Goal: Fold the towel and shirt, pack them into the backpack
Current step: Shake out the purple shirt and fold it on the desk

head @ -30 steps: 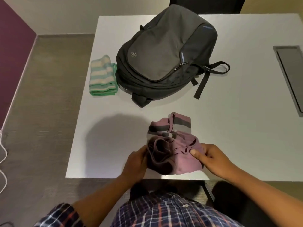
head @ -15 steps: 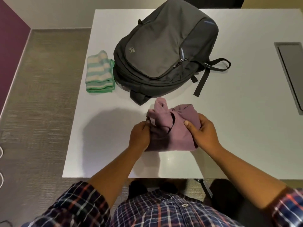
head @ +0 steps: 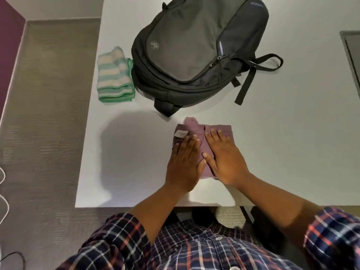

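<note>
Item 1, left hand (head: pixel 183 164): I am laying it palm down on the left half of the mauve shirt (head: pixel 195 126). The fingers are lying straight and close together, pressing flat and gripping nothing.

Item 2, right hand (head: pixel 224 158): I am pressing it flat on the right half of the same bundle. The fingers are lying straight and slightly spread, with nothing curled round the cloth. The thumb is reaching inward and lying just beside my left hand.

Item 3, mauve shirt: it is lying folded into a small block on the white table (head: pixel 292 137), near the front edge. It is sitting close to the backpack's near end, with a strip of table showing between them. A white label (head: pixel 181 134) is showing at its upper left corner, just beyond my left fingertips.

Item 4, striped towel (head: pixel 115 75): green and cream, it is lying folded at the table's left edge. Its right side is meeting the backpack's side.

Item 5, backpack (head: pixel 194 45): dark grey, it is lying flat on the far half of the table with its front panel facing up. A zip pull (head: pixel 219 59) is showing on the right of the front panel. A black strap (head: pixel 247 82) is trailing out onto the table at the right.

Item 6, surroundings: my plaid sleeves (head: pixel 120 240) are filling the bottom of the view. A grey inset panel (head: pixel 352 53) is sitting at the table's right margin. A white cable (head: pixel 4 193) is lying on the grey carpet (head: pixel 44 114) at far left.
</note>
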Available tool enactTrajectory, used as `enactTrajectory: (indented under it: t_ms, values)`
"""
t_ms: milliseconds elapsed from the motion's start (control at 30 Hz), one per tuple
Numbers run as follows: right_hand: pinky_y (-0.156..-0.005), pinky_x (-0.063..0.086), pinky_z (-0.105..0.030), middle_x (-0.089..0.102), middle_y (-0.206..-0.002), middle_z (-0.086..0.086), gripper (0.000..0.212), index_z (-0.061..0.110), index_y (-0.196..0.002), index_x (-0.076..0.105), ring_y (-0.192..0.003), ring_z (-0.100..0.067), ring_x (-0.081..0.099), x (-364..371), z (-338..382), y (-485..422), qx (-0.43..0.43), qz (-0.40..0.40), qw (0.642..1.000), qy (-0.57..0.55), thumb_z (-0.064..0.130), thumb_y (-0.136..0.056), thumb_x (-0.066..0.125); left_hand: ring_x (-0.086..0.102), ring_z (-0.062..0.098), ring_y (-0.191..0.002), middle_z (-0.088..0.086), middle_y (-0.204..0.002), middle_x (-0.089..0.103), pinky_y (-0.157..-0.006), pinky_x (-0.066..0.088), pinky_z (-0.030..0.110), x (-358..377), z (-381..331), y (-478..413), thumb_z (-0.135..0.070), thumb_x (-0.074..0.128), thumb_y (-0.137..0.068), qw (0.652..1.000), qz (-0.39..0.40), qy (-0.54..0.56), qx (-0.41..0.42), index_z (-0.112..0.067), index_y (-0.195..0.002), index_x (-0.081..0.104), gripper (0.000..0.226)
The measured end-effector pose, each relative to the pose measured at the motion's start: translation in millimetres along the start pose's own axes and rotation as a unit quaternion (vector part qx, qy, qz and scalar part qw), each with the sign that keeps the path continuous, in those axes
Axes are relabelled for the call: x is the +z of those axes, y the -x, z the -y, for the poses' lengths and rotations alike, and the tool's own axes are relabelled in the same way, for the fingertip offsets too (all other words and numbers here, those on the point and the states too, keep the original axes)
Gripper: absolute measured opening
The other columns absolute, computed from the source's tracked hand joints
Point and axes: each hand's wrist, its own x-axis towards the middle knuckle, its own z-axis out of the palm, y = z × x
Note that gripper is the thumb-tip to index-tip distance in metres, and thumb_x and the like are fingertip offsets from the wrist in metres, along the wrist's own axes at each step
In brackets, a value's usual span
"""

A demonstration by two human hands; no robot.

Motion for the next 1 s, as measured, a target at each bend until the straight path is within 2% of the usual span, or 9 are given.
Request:
enactTrajectory:
  t_ms: [167,300,400,533,600,700,867,933,1000]
  values:
    - [-0.122,0.014,-0.045,0.015,-0.163,-0.001,0.068,0.022,-0.156,0.012,-0.151,-0.022,0.01,11,-8,-4,0.008,0.022,1.0,0.012,0.06,-0.1,0.012,0.013,0.02,-0.149,0.003,-0.16,0.023,-0.12,0.017,0.04,0,4,-7,-0.047,0.036,-0.099,1.0,0.007,0.0,0.01,-0.015,-0.151,0.023,0.063]
    - [-0.123,0.012,-0.042,0.009,-0.164,-0.001,0.072,0.022,-0.157,0.004,-0.151,-0.02,0.006,9,-1,-3,0.003,0.049,0.999,0.022,0.064,-0.098,0.009,0.023,0.021,-0.146,0.003,-0.155,0.035,-0.116,0.029,0.044,-3,11,-4,-0.036,0.039,-0.099,1.0,-0.003,0.008,0.016,-0.015,-0.148,0.036,0.053]
    - [-0.123,0.008,-0.037,0.008,-0.163,-0.002,0.081,0.019,-0.156,0.003,-0.151,-0.02,0.006,5,19,-1,-0.003,0.08,0.996,0.045,0.07,-0.094,0.007,0.023,0.024,-0.146,0.004,-0.155,0.034,-0.111,0.033,0.049,-17,27,0,-0.036,0.031,-0.097,0.998,0.044,-0.026,0.036,-0.013,-0.147,0.035,0.056]
    - [-0.12,0.016,-0.039,0.008,-0.163,-0.006,0.098,0.019,-0.156,0.004,-0.151,-0.026,0.011,0,70,-3,-0.025,0.147,0.985,0.086,0.083,-0.083,0.016,0.028,0.028,-0.144,0.004,-0.154,0.037,-0.114,0.029,0.051,-44,71,18,-0.029,0.038,-0.094,0.998,0.047,-0.049,0.02,-0.022,-0.144,0.042,0.051]
    - [-0.118,0.02,-0.042,0.015,-0.162,-0.014,0.097,0.017,-0.156,0.008,-0.149,-0.032,0.014,-1,101,-5,-0.05,0.18,0.978,0.092,0.08,-0.084,0.024,0.032,0.031,-0.142,0.003,-0.153,0.038,-0.11,0.033,0.054,-57,102,29,-0.04,0.031,-0.093,0.995,0.064,-0.071,0.006,-0.032,-0.142,0.043,0.051]
    - [-0.113,0.028,-0.041,0.022,-0.156,-0.018,0.09,0.014,-0.156,0.009,-0.142,-0.037,0.021,7,146,-12,-0.072,0.22,0.967,0.109,0.067,-0.089,0.037,0.04,0.035,-0.137,0.009,-0.15,0.042,-0.105,0.038,0.054,-75,151,39,-0.045,0.055,-0.089,0.99,0.083,-0.113,0.015,-0.036,-0.135,0.051,0.047]
    - [-0.116,0.022,-0.046,0.035,-0.149,-0.02,0.084,0.004,-0.153,0.021,-0.135,-0.039,0.028,38,208,-41,-0.101,0.193,0.963,0.16,0.06,-0.094,0.041,0.049,0.031,-0.131,0.01,-0.14,0.054,-0.1,0.046,0.046,-97,189,46,-0.023,0.076,-0.078,0.991,-0.008,-0.127,-0.042,-0.026,-0.118,0.068,0.041]
    - [-0.117,0.018,-0.051,0.042,-0.145,-0.021,0.078,0.004,-0.15,0.031,-0.13,-0.041,0.035,47,225,-53,-0.114,0.171,0.963,0.177,0.057,-0.094,0.043,0.046,0.031,-0.133,0.013,-0.143,0.05,-0.096,0.051,0.044,-101,193,54,-0.014,0.071,-0.082,0.99,-0.063,-0.072,-0.099,-0.015,-0.127,0.06,0.046]
    - [-0.117,0.018,-0.051,0.04,-0.146,-0.02,0.073,0.005,-0.149,0.032,-0.132,-0.043,0.033,49,239,-64,-0.091,0.159,0.971,0.151,0.053,-0.095,0.044,0.04,0.032,-0.138,0.016,-0.149,0.042,-0.103,0.046,0.045,-99,195,64,-0.013,0.061,-0.088,0.987,-0.093,-0.036,-0.122,-0.006,-0.137,0.049,0.051]
